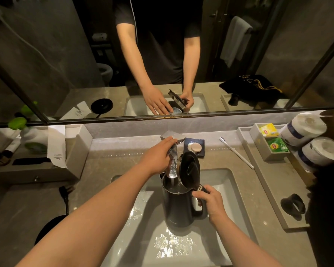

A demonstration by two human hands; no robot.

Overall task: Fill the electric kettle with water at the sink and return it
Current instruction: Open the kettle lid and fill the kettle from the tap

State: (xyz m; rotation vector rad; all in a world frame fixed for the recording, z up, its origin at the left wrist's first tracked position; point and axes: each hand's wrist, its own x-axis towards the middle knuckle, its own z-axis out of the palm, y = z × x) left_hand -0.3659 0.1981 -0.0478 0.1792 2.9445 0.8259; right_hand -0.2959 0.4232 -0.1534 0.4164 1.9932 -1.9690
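— Dark grey, that tall plastic electric kettle [178,205]; why is it held down in the white rectangular sink basin [229,191]?

— So its mouth sits right under the spout. The right hand [210,203] is closed around the kettle's black handle, just to the right of the body, keeping it upright while the round black hinged lid [189,167] stands tipped open, clear of the stream.

— And the other hand?

— The left hand [158,156] is wrapped over the flat chrome tap lever [173,136], above and left of the kettle, likely to cut the water the moment the level looks right. Water is running into the opening now.

— Where does it go back?

— Probably to the round black kettle base [46,228] on the counter, beyond the left forearm. Filling seems underway; how full it is, I cannot tell.

— Only one view?

— Just the head camera.
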